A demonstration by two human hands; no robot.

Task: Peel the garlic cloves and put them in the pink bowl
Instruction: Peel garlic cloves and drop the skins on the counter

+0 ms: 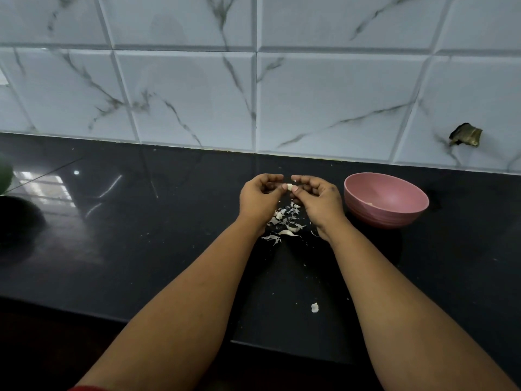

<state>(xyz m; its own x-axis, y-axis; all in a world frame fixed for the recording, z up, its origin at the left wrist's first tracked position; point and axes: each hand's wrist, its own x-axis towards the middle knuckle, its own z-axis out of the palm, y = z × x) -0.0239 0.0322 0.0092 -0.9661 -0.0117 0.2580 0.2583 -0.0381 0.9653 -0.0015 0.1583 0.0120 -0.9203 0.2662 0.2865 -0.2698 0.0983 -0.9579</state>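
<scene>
Nearest the camera, two bare forearms are extended over the dark worktop (141, 249), and one pale scrap (314, 307) is seen lying between them near the front edge. At the far left edge, a blurred green object (5, 176) is partly cut off and cannot be identified. The left hand (260, 197) is held above the worktop with its fingers curled inward; its thumb and forefinger are pressed onto a small garlic clove (289, 186). The same clove is pinched from the other side by the thumb and forefinger of the right hand (317, 198), whose remaining fingers are curled. The clove is thus held between both hands, clear of the surface. Below the hands, a scatter of garlic skins (284, 221) is spread on the worktop. Just beside the right hand, the pink bowl (386, 213) is set upright; something small and pale is visible inside it. Behind everything, a marbled tile wall (197, 94) is seen, with a broken hole (465, 135) at the right.
</scene>
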